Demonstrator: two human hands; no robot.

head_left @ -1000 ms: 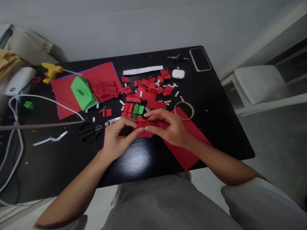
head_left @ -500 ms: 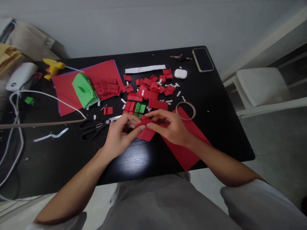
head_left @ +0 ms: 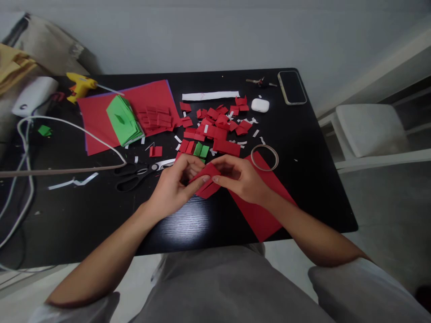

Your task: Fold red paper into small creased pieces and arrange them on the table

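Observation:
Between my two hands is a piece of folded red paper (head_left: 209, 183), held over the front middle of the black table. My left hand (head_left: 178, 181) pinches its left side, thumb on top and fingers behind. On the right side, my right hand (head_left: 239, 179) grips it the same way, with the thumb near the left thumb. The fingertips behind the paper are hidden. Just beyond lie small folded red pieces (head_left: 215, 130) and a folded green piece (head_left: 201, 150). Black-handled scissors (head_left: 134, 175) lie left of my left hand. A red paper sheet (head_left: 262, 215) extends under my right forearm.
A roll of tape (head_left: 265, 158), white earbud case (head_left: 260, 105), phone (head_left: 292, 87) and keys (head_left: 261, 82) lie to the right. At left are a yellow glue gun (head_left: 81, 85), stacked green paper (head_left: 124, 119), large red sheets (head_left: 96, 130) and a white cable (head_left: 67, 127).
The red paper has been tilted up between my fingers, so more of its upper face shows. Both hands keep their grip. The view has shifted slightly.

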